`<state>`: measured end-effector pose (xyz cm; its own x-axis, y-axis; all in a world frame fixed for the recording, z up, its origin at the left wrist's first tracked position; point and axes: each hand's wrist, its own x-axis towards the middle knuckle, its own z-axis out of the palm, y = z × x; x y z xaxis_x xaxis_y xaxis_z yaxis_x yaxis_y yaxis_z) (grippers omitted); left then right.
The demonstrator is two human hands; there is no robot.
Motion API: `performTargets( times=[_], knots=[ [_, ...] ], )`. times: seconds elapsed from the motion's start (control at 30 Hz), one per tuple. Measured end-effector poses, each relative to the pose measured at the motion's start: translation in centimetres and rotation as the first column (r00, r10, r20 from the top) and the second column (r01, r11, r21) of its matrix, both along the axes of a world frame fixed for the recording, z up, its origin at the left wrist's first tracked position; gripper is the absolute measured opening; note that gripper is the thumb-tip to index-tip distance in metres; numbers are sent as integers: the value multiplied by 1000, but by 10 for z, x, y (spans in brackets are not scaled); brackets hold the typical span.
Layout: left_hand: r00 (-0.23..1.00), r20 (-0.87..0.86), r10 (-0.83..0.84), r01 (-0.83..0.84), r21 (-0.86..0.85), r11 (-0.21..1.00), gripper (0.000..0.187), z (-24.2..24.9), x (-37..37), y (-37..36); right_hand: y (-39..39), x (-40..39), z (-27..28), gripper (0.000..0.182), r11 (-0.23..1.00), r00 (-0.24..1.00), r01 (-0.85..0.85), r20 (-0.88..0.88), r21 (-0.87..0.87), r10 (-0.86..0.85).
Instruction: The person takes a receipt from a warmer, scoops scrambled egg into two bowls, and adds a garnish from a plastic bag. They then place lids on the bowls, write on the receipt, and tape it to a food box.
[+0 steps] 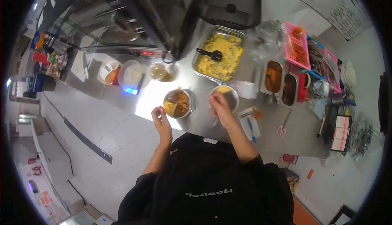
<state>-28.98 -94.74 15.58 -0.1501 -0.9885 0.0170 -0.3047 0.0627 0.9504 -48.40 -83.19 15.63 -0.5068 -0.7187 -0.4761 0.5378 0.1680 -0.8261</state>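
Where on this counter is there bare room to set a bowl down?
Bare steel lies between the filled bowl and the white lid, and between the scissors and the counter's front edge. The right end around the pink baskets is crowded.

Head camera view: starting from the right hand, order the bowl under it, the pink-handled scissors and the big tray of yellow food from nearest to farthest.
From the right hand:
1. Bowl with yellow food, right under the fingers, at the counter's front.
2. Pink-handled scissors, lying off to the right in the picture, by the counter's edge.
3. Big tray of yellow food, farther back on the counter with a black scoop in it.
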Motion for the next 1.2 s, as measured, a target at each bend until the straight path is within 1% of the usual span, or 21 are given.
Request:
performTargets(
  times=[0.03,0.1,0.13,0.2,0.23,0.27,0.33,0.37,0.47,0.5,0.6,0.67,0.7,0.77,0.8,0.87,1.0,1.07,1.1,1.17,1.2],
  knots=[
    [999,20,27,-26,-24,999,24,-1,10,-15,-27,-2,1,11,999,999,-48,1,14,48],
    [999,47,-12,10,40,999,26,-4,23,-38,-75,-11,-9,10,983,985,-159,-57,90,164],
    [998,54,-38,34,69,997,28,-6,27,-48,-94,-11,-16,9,960,954,-210,-174,184,242],
    [994,23,-107,99,232,968,35,-18,34,-61,-125,-7,-45,8,890,835,-252,-379,381,399],
    [995,2,-97,92,300,950,37,-16,31,-61,-136,-2,-102,8,948,711,-220,-627,230,317],
    [996,-19,-86,87,368,926,38,-16,27,-59,-136,8,-88,9,954,664,-174,-686,243,296],
    [987,1,-160,147,387,910,41,-28,27,-57,-128,33,-59,10,959,549,-82,-791,270,269],
    [983,-46,-178,183,324,928,38,-30,26,-51,-124,42,-53,11,988,538,-13,-832,151,135],
    [963,58,-263,247,196,949,34,-42,23,-47,-113,56,-48,9,994,396,85,-918,70,31],
    [971,26,-237,230,166,959,31,-44,20,-44,-112,59,-49,9,992,368,104,-929,73,30],
    [964,151,-221,223,2,975,28,-67,22,-51,-112,69,-52,10,987,302,155,-953,48,-1],
    [977,92,-194,193,18,981,26,-64,17,-53,-113,76,-58,11,983,279,184,-959,2,-51],
    [981,63,-182,181,26,983,25,-63,13,-54,-113,78,-62,12,977,316,212,-945,-12,-81],
    [980,106,-171,178,-62,982,24,-65,5,-53,-115,79,-64,12,962,384,271,-912,-35,-142],
    [978,127,-165,179,-105,978,23,-66,3,-54,-114,79,-65,12,961,400,274,-905,-32,-144],
    [981,102,-162,175,-132,976,22,-74,3,-54,-114,81,-64,11,960,436,279,-888,-24,-148],
    [988,59,-144,151,-134,979,22,-71,2,-51,-114,83,-63,11,959,370,285,-922,-4,-113],
    [990,109,-95,106,-100,989,22,-82,1,-53,-114,88,-65,12,946,348,324,-929,-3,-123],
    [989,129,-72,83,-87,993,23,-87,-2,-54,-114,95,-67,12,928,355,373,-924,2,-141],
    [987,159,-27,38,-70,997,24,-78,-9,-59,-112,113,-72,12,886,359,464,-916,12,-176],
    [984,177,0,11,-60,998,25,-75,-10,-60,-111,113,-73,12,884,387,467,-899,1,-204]
  ],
)
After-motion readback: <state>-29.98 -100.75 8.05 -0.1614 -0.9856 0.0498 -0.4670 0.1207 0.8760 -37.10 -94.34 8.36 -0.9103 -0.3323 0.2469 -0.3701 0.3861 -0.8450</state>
